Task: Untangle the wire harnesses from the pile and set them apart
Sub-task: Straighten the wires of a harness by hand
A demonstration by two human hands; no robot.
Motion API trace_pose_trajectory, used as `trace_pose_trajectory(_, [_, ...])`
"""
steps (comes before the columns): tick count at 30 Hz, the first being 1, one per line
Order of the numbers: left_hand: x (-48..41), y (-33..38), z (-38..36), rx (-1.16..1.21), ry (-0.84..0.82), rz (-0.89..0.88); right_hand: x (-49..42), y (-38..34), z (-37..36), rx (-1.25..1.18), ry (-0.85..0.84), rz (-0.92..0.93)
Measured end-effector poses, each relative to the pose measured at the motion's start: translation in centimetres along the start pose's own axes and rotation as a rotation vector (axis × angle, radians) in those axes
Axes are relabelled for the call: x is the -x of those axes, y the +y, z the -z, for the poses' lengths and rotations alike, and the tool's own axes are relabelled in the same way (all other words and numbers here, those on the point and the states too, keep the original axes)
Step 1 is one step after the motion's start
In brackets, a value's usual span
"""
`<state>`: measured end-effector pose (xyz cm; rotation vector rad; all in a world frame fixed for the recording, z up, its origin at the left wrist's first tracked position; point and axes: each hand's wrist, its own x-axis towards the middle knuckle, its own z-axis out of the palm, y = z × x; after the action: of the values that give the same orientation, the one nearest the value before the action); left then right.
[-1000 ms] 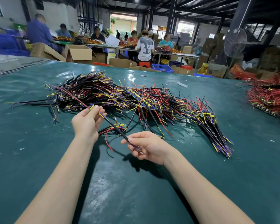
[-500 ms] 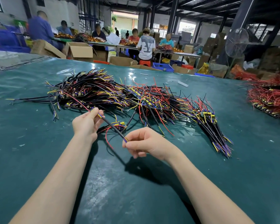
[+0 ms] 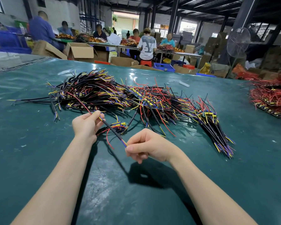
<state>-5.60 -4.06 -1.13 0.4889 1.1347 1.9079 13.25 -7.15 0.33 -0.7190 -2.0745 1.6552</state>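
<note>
The left hand (image 3: 86, 125) pinches the upper end of a black cable (image 3: 112, 129) between thumb and fingertips, right where its yellow and blue wires come out of the sheath. A thin red wire runs on from that grip up into the pile. The right hand (image 3: 150, 146) pinches the lower end (the short yellow and blue tips) between thumb and forefinger, its other fingers curled loosely beneath. The cable runs straight and slanted between the two hands, lifted off the green table (image 3: 39, 159) and just in front of the big pile (image 3: 120, 96) of tangled black, red, yellow and blue wires. Under the cable, between the hands and the pile, a small loose harness (image 3: 120, 125) lies on the table. At the right end of the pile, touching it, a tidier bundle (image 3: 217, 132) lies with its wires all running one way, tips pointing to the near right. Well apart, at the table's far right edge, sits a heap of mostly red wires (image 3: 271, 98). Beyond the table stand open cardboard boxes (image 3: 81, 51), a blue crate (image 3: 163, 67) and a pedestal fan (image 3: 238, 43), and people (image 3: 147, 44) sit at long tables.
</note>
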Motion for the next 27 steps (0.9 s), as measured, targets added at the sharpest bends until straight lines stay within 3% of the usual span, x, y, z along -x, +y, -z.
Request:
trace_pose_trajectory(7, [-0.2,0.2,-0.3,0.095,-0.072,0.084,0.1,0.7,0.8,-0.030,-0.191,-0.179])
trace_pose_trajectory(9, [0.1,0.9,-0.4,0.019,-0.190,0.181,0.3,0.8,1.8,-0.035,0.007,-0.195])
trace_pose_trajectory(12, [1.5,1.0,-1.1,-0.284,-0.485,0.273,0.1,1.4,3.1,-0.170,0.492,-0.108])
trace_pose_trajectory(14, [2.7,0.2,-1.8,-0.447,-0.631,0.255,-0.3,1.8,3.1,-0.290,0.631,-0.036])
trace_pose_trajectory(18, [3.9,-1.5,-2.7,-0.626,-0.755,0.246,-0.8,1.9,2.0,-0.348,0.640,0.004])
trace_pose_trajectory(27, [4.5,-1.8,-2.6,-0.720,-0.858,0.167,-1.1,1.8,1.7,-0.464,0.744,-0.005])
